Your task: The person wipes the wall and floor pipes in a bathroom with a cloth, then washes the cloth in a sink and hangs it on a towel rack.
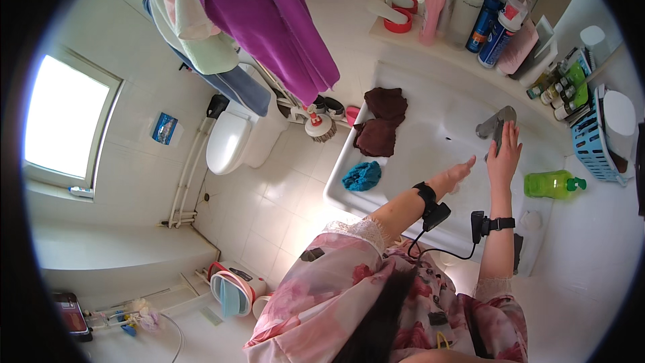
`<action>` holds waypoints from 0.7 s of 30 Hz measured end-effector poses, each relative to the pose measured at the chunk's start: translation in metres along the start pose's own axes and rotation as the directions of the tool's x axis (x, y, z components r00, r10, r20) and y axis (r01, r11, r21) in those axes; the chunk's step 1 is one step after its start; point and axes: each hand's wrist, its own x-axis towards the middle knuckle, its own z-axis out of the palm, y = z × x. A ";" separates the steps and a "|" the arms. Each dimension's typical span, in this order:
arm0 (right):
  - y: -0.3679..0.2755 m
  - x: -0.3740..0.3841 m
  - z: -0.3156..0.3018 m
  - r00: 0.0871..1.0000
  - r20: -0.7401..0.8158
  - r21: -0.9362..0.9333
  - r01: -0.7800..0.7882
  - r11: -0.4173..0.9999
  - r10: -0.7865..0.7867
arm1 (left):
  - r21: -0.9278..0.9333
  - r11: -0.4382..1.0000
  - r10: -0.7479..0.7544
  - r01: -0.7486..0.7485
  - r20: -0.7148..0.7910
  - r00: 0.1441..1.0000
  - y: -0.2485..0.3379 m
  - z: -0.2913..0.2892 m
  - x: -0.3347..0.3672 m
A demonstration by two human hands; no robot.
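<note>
My right hand (505, 151) lies along the lever of the grey metal faucet (496, 124), its fingers stretched out and the thumb apart on the near side. Lower and to the left, my left hand (459, 172) hovers over the white sink basin (430, 121), seen edge-on with its fingers extended and nothing visible in it. Two dark brown cloths (377, 137) rest in folds on the sink's left rim. A crumpled teal cloth (362, 176) sits on the same rim, nearer to me.
A green pump bottle (547, 185) lies at the sink's right. Bottles, including a pink one (433, 7), crowd the back ledge beside a blue basket (594, 144). Purple fabric (275, 20) hangs at upper left, near the toilet (232, 138) and a scrub brush (319, 128).
</note>
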 end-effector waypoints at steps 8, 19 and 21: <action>-0.025 -0.002 0.001 0.999 0.014 0.010 -0.046 0.999 0.045 | 0.535 0.774 0.526 -0.338 -0.248 0.813 -0.057 -0.073 -0.041; -0.183 0.022 -0.067 0.910 -0.248 0.193 0.382 0.904 -0.332 | 0.509 0.583 0.799 -0.633 -0.215 0.562 0.035 -0.193 -0.249; -0.261 0.027 -0.089 0.893 -0.244 0.268 0.436 0.859 -0.378 | 0.487 0.512 0.858 -0.708 -0.262 0.441 0.052 -0.242 -0.293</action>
